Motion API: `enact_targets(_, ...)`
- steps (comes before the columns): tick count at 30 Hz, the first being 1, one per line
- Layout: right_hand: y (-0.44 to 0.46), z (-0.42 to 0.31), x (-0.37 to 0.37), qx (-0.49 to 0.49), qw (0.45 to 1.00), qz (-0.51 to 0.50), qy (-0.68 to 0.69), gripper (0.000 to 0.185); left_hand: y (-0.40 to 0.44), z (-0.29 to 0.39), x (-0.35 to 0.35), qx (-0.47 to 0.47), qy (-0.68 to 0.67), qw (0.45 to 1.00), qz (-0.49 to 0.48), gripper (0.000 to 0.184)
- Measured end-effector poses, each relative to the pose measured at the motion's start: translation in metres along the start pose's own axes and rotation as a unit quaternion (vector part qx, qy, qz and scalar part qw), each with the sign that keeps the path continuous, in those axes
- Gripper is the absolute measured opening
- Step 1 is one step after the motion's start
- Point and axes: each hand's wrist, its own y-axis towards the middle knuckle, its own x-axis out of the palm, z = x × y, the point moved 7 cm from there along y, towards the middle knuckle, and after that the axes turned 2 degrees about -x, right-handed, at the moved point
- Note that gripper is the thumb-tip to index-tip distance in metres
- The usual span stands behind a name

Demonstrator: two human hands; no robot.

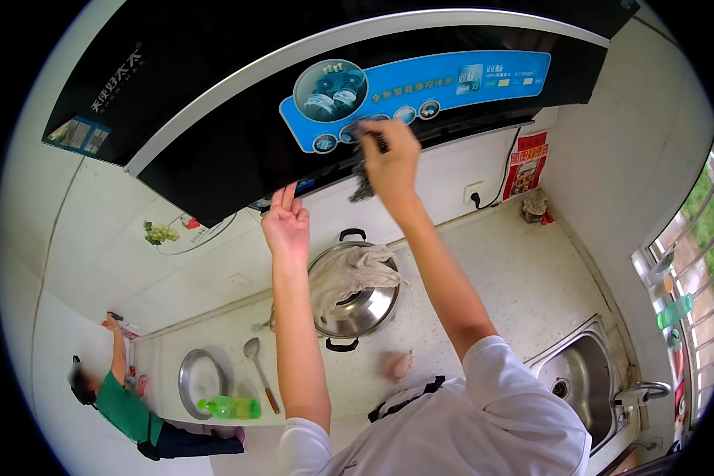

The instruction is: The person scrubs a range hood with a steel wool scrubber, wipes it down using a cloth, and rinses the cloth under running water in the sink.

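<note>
My right hand [393, 159] is raised to the front of a black range hood [238, 151], closed round a dark grey rag [362, 184] that dangles below the fingers. Motion blurs the rag and fingertips. The rag is at the lower edge of the blue sticker [420, 79] on the hood. Palm towards me, my left hand [287, 226] reaches up to the hood's bottom edge with its fingers stretched out. Its fingertips appear to touch that edge, and I see nothing held in it.
Below, a lidded steel pot [357, 313] with a beige cloth [357, 274] over it stands on the counter [484, 278]. A ladle [260, 373], metal basin [190, 381] and green bottle [234, 408] lie left. The sink [583, 365] is right. Another person [123, 404] stands far left.
</note>
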Motion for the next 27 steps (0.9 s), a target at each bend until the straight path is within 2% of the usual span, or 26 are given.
enact_targets(2, 0.011, 0.013, -0.021, 0.032, 0.997, 0.070, 0.011, 0.015, 0.000, -0.001, 0.000, 0.003, -0.004, 1.000, 0.001, 0.061)
enact_targets(3, 0.010, 0.013, -0.018, 0.028, 0.997, 0.071, 0.009, 0.015, 0.000, -0.002, 0.002, 0.009, -0.006, 1.000, 0.004, 0.062)
enact_targets(5, -0.005, -0.003, 0.003, -0.036, 0.998, 0.049, -0.010, 0.015, 0.000, -0.003, 0.004, 0.011, -0.009, 1.000, 0.016, 0.061)
enact_targets(7, -0.011, -0.021, 0.018, -0.001, 0.998, -0.051, -0.043, 0.015, -0.002, -0.003, 0.004, 0.013, -0.010, 0.999, 0.032, 0.061)
enact_targets(9, 0.002, -0.006, 0.005, -0.049, 0.998, -0.010, -0.022, 0.014, -0.002, -0.001, 0.004, 0.013, 0.001, 1.000, 0.017, 0.060)
enact_targets(13, 0.043, 0.008, -0.037, 0.045, 0.994, 0.082, -0.051, 0.012, -0.005, 0.001, 0.002, 0.008, 0.002, 1.000, 0.004, 0.060)
enact_targets(14, 0.041, 0.002, -0.032, 0.002, 0.994, 0.102, -0.042, 0.013, -0.004, -0.001, 0.001, 0.005, 0.001, 1.000, 0.002, 0.060)
enact_targets(15, 0.034, -0.006, -0.019, -0.017, 0.996, 0.074, -0.038, 0.013, -0.003, -0.001, 0.001, 0.004, 0.001, 1.000, -0.002, 0.060)
enact_targets(17, 0.005, -0.023, 0.020, -0.029, 0.998, -0.046, -0.015, 0.014, -0.002, -0.001, 0.002, 0.008, -0.007, 1.000, 0.007, 0.060)
enact_targets(20, 0.003, -0.025, 0.023, -0.037, 0.996, -0.067, -0.038, 0.014, -0.005, 0.001, 0.000, 0.002, -0.003, 1.000, 0.012, 0.059)
enact_targets(21, 0.016, -0.019, 0.009, -0.053, 0.998, -0.025, -0.026, 0.013, -0.003, 0.001, 0.002, 0.000, 0.000, 1.000, 0.006, 0.059)
enact_targets(24, 0.060, 0.012, -0.052, -0.005, 0.991, 0.120, -0.056, 0.005, -0.004, -0.001, 0.003, 0.003, 0.006, 0.999, 0.032, 0.059)
enact_targets(25, 0.065, 0.022, -0.063, 0.052, 0.987, 0.141, -0.050, 0.006, -0.002, -0.002, 0.003, 0.002, 0.003, 1.000, 0.028, 0.059)
enact_targets(27, 0.058, 0.008, -0.050, -0.017, 0.990, 0.124, -0.069, 0.009, 0.000, -0.005, 0.003, 0.017, 0.006, 1.000, 0.012, 0.057)
